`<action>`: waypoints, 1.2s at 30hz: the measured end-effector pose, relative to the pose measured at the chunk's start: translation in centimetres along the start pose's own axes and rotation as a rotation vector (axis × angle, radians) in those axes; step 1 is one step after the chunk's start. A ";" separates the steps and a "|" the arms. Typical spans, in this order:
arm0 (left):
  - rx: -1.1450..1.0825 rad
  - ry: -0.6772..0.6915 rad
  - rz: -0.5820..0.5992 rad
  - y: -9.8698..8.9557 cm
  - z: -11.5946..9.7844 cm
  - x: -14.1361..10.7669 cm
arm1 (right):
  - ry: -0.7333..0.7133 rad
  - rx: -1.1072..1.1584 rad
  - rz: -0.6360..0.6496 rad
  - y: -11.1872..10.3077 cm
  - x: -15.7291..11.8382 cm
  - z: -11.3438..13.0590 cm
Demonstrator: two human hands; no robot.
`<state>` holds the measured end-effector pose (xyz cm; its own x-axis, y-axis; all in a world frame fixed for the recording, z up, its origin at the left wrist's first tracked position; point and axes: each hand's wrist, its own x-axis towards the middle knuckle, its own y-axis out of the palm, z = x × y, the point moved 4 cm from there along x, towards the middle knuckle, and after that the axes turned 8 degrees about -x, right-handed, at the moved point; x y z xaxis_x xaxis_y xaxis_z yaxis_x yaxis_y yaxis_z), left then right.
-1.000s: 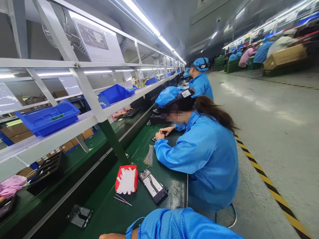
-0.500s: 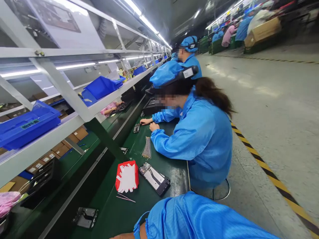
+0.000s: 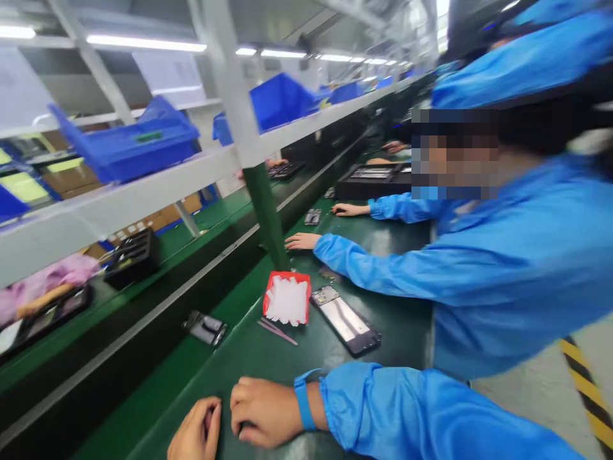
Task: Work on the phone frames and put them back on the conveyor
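My left hand (image 3: 195, 431) is at the bottom edge with its fingers curled. Just right of it, my right hand (image 3: 263, 412), with a blue strap at the wrist, rests low over the green work surface (image 3: 211, 377), fingers bent inward. Whatever either hand holds, if anything, is hidden. Beyond them lie pinkish tweezers (image 3: 278, 333), a red tray (image 3: 290, 276) full of white strips, and an opened phone body (image 3: 345, 321) with a silvery inside. A smaller phone assembly (image 3: 205, 328) sits to the left, on the darker green strip.
A co-worker's blue sleeve (image 3: 383, 262) reaches across at the right, one hand (image 3: 302, 241) behind the red tray. A green-and-white post (image 3: 265, 211) rises beside that hand. Blue bins (image 3: 129, 153) stand on the white shelf. A black tray (image 3: 134, 257) is across the line.
The view has turned left and come lower, and both my hands now show. The co-worker's nearer hand has reached out toward the post; the bundle of thin sticks is no longer visible.
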<state>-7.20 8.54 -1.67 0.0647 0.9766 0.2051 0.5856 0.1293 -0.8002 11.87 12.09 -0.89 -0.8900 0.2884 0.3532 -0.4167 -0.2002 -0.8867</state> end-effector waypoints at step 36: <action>-0.425 -0.653 -0.505 -10.0 4.7 -1.7 | 0.287 0.471 -0.155 -2.6 -2.2 0.5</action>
<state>-16.91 6.39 3.34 -0.6709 0.7415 0.0118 0.6758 0.6179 -0.4019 14.85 11.55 0.77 -0.7534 0.5772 0.3151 -0.6344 -0.5119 -0.5792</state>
